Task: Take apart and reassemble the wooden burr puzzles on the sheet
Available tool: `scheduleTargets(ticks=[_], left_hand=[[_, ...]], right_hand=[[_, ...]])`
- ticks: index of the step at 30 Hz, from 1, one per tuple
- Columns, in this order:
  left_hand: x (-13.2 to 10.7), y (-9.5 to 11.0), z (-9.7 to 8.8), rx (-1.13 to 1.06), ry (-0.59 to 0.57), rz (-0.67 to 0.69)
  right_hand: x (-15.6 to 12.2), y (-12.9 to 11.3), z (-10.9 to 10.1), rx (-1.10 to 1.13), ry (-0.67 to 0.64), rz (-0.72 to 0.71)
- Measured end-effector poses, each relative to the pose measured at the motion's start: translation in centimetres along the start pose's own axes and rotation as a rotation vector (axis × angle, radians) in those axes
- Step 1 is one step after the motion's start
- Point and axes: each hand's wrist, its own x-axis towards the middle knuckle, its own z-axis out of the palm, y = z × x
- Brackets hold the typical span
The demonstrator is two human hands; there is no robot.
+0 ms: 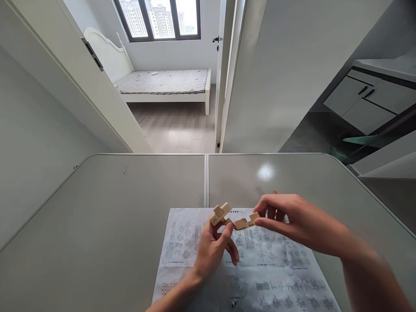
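A chain of small light wooden blocks (234, 218) hangs in the air just above the grey table (97, 225), held between both hands. My left hand (214, 249) pinches its left end, where the blocks bunch into a cluster. My right hand (286, 219) pinches the right end with thumb and forefinger, other fingers curled. Under both hands lies a white printed instruction sheet (182, 247) with rows of small diagrams.
The table has a seam down its middle (206, 182) and rounded far corners. Beyond it an open doorway shows a bed (162, 82) under a window. White walls stand left and right; cabinets (367, 102) sit at the far right.
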Motion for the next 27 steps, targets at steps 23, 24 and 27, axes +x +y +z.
scheduleTargets(ticks=[23,24,27], left_hand=[[-0.7,-1.8,-0.2,0.125,0.014,0.087],[-0.7,-1.8,-0.2,0.136,0.022,0.091],[-0.8,-1.7,-0.2,0.182,0.035,0.109]], right_hand=[[1.5,-1.7,4.0,-0.358,0.064,-0.031],[1.5,-1.8,4.1,-0.372,0.066,-0.03],[1.3,-2.2,4.6,-0.415,0.087,-0.025]])
